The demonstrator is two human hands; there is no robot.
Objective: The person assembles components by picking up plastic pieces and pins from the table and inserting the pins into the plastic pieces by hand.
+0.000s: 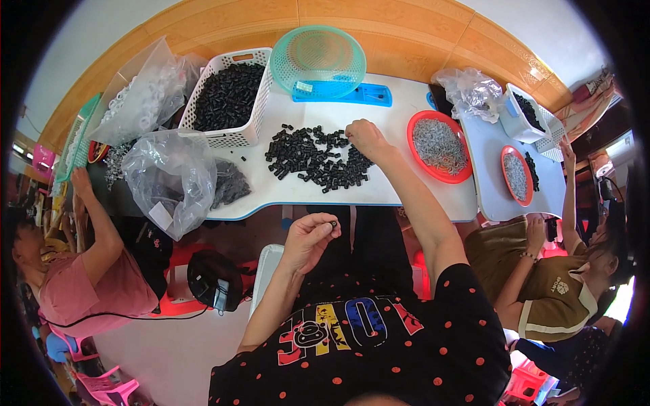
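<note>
The head view looked from the wearer's own brow, through the left lens of a side-by-side fisheye pair, steeply downward and forward. The polka-dotted black T-shirt (pixel 406 358) lay nearest, filling the lower middle. Beyond it came the left hand (pixel 313 237), near the centre, then the right hand (pixel 367 140) above the white tabletop (pixel 399 125), within arm's reach. The tan wall panelling (pixel 406 17) stood farther off, arching along the top. The coverage was wide enough to take in a person in a pink top (pixel 101 294) leftward and one in an olive shirt (pixel 562 291) rightward. Straight edges bowed toward a dark round rim.
</note>
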